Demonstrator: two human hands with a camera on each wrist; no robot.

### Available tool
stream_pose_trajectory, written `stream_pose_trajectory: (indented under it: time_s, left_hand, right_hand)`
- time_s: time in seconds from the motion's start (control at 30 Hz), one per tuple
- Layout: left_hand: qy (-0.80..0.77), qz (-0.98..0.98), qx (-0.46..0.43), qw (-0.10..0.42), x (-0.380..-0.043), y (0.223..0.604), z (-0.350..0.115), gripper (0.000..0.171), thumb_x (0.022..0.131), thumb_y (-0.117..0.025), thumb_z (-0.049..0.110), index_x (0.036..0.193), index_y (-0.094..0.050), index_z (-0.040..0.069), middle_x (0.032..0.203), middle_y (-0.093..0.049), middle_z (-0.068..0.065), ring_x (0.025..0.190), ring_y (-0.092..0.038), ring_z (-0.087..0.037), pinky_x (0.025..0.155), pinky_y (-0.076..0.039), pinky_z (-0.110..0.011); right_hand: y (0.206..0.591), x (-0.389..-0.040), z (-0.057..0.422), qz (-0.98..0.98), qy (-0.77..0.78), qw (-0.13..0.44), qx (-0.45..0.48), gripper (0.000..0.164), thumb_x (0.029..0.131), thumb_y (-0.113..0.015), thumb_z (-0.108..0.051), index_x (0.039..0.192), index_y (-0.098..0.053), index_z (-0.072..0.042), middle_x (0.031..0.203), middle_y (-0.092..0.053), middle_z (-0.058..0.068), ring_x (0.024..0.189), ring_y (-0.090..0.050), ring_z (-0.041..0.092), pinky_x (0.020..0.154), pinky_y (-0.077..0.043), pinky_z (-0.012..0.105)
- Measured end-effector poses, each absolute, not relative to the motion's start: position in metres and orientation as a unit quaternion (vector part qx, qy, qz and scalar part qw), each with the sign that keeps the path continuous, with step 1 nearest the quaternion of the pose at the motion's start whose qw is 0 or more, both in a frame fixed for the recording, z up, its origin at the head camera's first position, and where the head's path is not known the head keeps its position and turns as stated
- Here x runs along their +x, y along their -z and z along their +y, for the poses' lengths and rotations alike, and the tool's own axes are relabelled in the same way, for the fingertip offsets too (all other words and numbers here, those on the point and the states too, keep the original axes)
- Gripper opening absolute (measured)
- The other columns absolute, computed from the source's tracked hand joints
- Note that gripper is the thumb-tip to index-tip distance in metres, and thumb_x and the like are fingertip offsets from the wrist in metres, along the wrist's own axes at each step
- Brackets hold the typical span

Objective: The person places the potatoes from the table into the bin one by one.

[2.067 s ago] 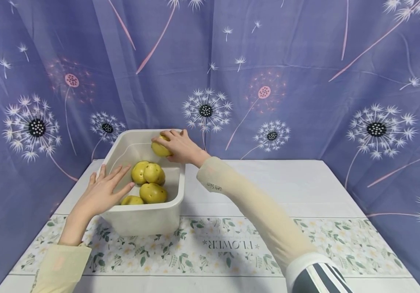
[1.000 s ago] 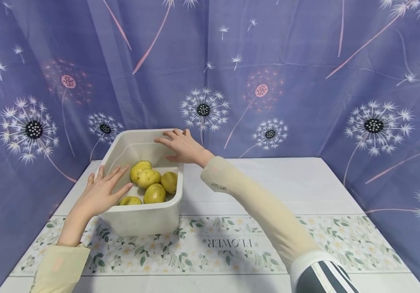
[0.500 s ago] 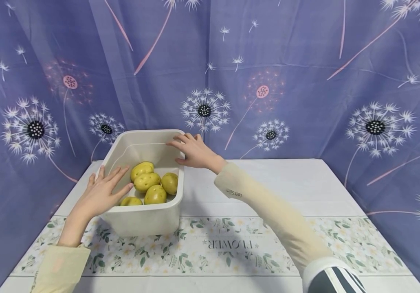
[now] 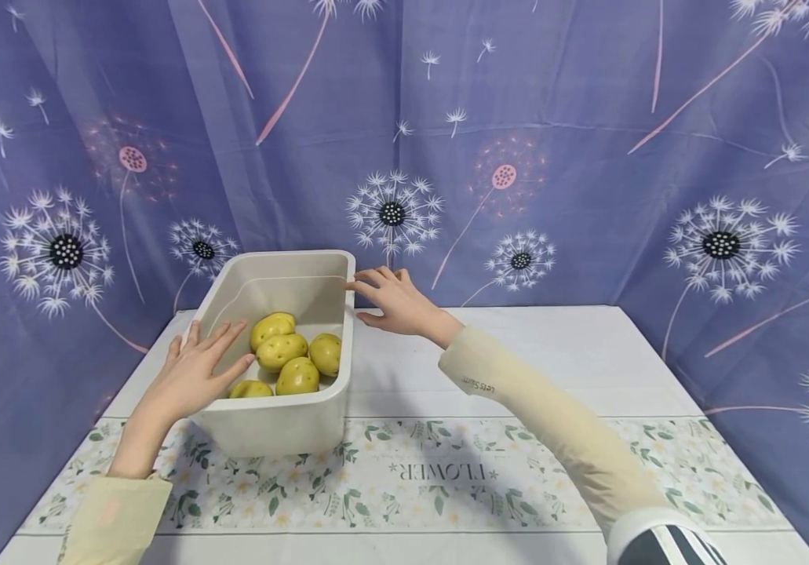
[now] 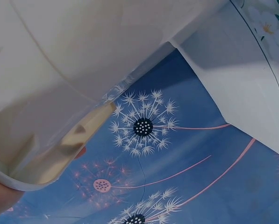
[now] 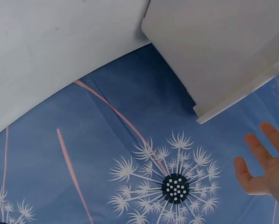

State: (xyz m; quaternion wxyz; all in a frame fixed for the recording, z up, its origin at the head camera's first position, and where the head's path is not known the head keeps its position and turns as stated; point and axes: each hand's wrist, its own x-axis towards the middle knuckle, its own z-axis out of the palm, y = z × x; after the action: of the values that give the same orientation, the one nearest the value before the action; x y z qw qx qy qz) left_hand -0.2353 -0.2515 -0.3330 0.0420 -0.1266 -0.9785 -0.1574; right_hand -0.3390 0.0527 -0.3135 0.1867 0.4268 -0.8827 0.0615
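A pale plastic bin (image 4: pixel 273 430) stands on the left half of the table, with several yellow potatoes (image 4: pixel 282 352) on its floor. One potato (image 4: pixel 325 355) lies against the bin's right wall. My left hand (image 4: pixel 195 367) rests on the near left rim with spread fingers; the left wrist view has the bin's inner wall (image 5: pixel 60 60) and only a bit of that hand. My right hand (image 4: pixel 404 304) hovers just outside the right rim, fingertips near the edge, holding nothing. In the right wrist view, the right hand's (image 6: pixel 275 168) fingers are loosely extended below the bin's rim.
A white table (image 4: pixel 503 353) with a floral printed strip (image 4: pixel 446 471) lies under the bin. Purple curtains (image 4: pixel 573 157) with dandelion prints enclose the back and both sides, close behind the bin.
My right hand let go of a potato, which now lies in the bin by the right wall. The hand then moved right, out past the rim. The left hand stayed put.
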Motion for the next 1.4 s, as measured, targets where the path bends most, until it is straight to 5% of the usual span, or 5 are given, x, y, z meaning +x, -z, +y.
stream_pose_trajectory:
  time_s: [1.4]
  left_hand:
    - [0.187,-0.970,-0.139,0.073,-0.235,0.333,-0.254,0.063,0.092,-0.038,0.046,0.143,-0.022,0.013,0.140,-0.027,-0.029,0.126,-0.005,-0.058,0.100,0.003,-0.069]
  right_hand:
    - [0.349,-0.308,0.115,-0.882,-0.080,0.196,0.422,0.042,0.085,-0.058,-0.028,0.126,-0.049,-0.020,0.127,-0.051,0.005,0.112,-0.046,0.022,0.077,-0.036,0.039]
